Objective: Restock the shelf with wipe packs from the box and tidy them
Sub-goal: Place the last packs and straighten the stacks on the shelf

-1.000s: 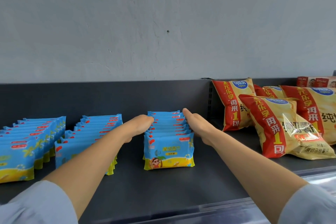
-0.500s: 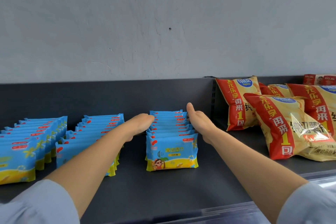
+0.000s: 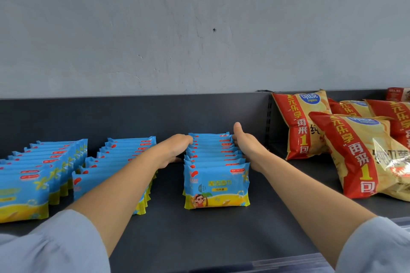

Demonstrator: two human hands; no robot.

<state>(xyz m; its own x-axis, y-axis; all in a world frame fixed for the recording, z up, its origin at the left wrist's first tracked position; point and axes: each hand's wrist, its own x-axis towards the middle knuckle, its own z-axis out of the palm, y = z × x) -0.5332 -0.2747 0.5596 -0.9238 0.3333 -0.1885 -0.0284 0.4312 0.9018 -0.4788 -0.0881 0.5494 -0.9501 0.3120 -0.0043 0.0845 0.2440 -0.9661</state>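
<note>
Three rows of blue and yellow wipe packs stand upright on the dark shelf [image 3: 199,235]. The right row [image 3: 216,186] sits between my hands. On its left side my left hand [image 3: 175,148] presses near the back packs, fingertips touching them. My right hand [image 3: 247,147] lies flat against the row's right side with the thumb pointing up. The middle row [image 3: 115,162] is partly hidden behind my left forearm. Another row [image 3: 33,179] stands at the far left. The box is not in view.
Red and yellow snack bags [image 3: 355,153] lie on the shelf to the right, past a slotted upright [image 3: 269,122]. A grey wall [image 3: 199,29] rises behind the shelf's low back panel. Bare shelf floor lies in front of the right row.
Both hands stay on the sides of the right row. My right thumb has lifted upright, and my left fingers have reached a little further onto the back packs.
</note>
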